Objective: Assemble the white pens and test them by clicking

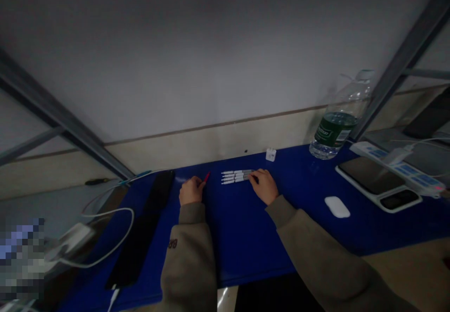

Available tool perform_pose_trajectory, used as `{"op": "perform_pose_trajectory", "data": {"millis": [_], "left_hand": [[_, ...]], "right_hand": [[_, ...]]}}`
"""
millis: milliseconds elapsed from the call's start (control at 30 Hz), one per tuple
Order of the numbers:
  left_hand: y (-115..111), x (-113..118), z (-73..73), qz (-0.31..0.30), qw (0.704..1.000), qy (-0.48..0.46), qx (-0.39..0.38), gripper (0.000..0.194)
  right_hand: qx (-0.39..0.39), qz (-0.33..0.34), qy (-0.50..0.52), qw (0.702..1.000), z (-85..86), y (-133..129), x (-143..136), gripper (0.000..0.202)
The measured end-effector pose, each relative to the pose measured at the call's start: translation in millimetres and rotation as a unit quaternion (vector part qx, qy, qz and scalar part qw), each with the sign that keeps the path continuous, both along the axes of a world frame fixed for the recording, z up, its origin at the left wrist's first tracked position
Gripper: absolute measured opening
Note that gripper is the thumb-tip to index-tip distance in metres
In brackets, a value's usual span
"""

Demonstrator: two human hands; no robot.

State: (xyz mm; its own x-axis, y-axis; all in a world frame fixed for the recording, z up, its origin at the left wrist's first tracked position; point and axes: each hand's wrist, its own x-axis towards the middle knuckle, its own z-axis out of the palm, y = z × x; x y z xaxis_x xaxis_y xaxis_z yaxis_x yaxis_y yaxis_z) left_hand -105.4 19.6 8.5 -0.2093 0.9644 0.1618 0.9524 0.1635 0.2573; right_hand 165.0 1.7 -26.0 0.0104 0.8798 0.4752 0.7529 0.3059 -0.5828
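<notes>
My left hand is closed around a slim red pen-like stick. Its pointed end sticks out past my thumb, and the rest is hidden in the hand. To the right, several white pens lie side by side on the blue tabletop, their tips toward the left. My right hand rests at their right ends, thumb and fingers curled together on them. The fingers cover those ends.
A white plug sits by the wall. On the right are a water bottle, a white case, a digital scale and a power strip. A long black object and a white cable lie left.
</notes>
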Motion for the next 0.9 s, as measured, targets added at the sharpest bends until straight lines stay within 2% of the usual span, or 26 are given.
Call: {"op": "perform_pose_trajectory", "data": {"millis": [167,367,600,900], "left_hand": [[2.4,-10.1,-4.9,0.021,1.0,-0.004,-0.006,0.027],[-3.4,-12.3,-1.4,0.088,0.996,0.024,0.002,0.035],[-2.5,-8.1,-3.9,0.036,0.999,0.018,0.007,0.029],[-3.6,-7.0,-5.1,0.078,0.997,0.021,0.007,0.031]], "right_hand": [[0.004,-0.024,-0.01,1.0,2.0,1.2,4.5,0.03],[-0.005,-0.013,-0.006,1.0,2.5,0.3,2.7,0.029],[0.0,-0.006,-0.007,1.0,0.5,-1.6,4.5,0.02],[-0.002,0.003,-0.028,1.0,-6.1,-1.9,5.9,0.015]]}}
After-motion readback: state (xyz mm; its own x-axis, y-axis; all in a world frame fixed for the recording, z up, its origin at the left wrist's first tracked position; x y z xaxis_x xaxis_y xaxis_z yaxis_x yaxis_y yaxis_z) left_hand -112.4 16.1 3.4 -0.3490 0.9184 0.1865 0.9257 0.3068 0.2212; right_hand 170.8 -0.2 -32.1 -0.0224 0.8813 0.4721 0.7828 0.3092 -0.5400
